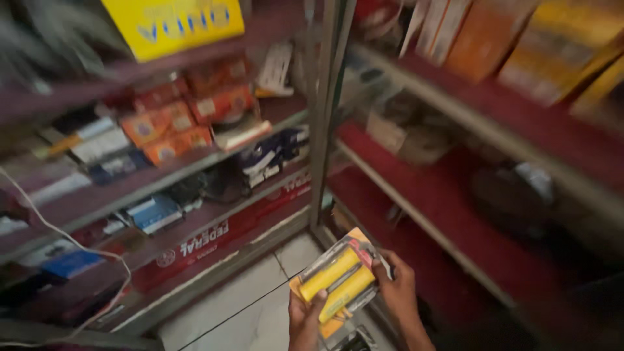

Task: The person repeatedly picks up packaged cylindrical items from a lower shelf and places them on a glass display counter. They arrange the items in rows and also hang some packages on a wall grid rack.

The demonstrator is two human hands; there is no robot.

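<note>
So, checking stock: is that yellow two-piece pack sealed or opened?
Looks sealed: the pack, held in both hands, shows both yellow pieces under clear plastic; the blur hides any tear.

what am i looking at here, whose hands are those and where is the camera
There is no machine here. The single picture comes from a camera worn on a person's head, looking down, so the two bare hands at the bottom are that person's own. The left hand and right hand together hold a clear pack with two yellow cylinder-shaped parts on an orange backing card.

Around them stand metal shelves in what looks like a small shop. The shelves on the left carry orange boxes, blue and white packets and, up top, a yellow box. The shelves on the right have red-lined boards. A white cable hangs at the left, and pale floor tiles show below. The picture is blurred, so finer detail is hard to tell.
</note>
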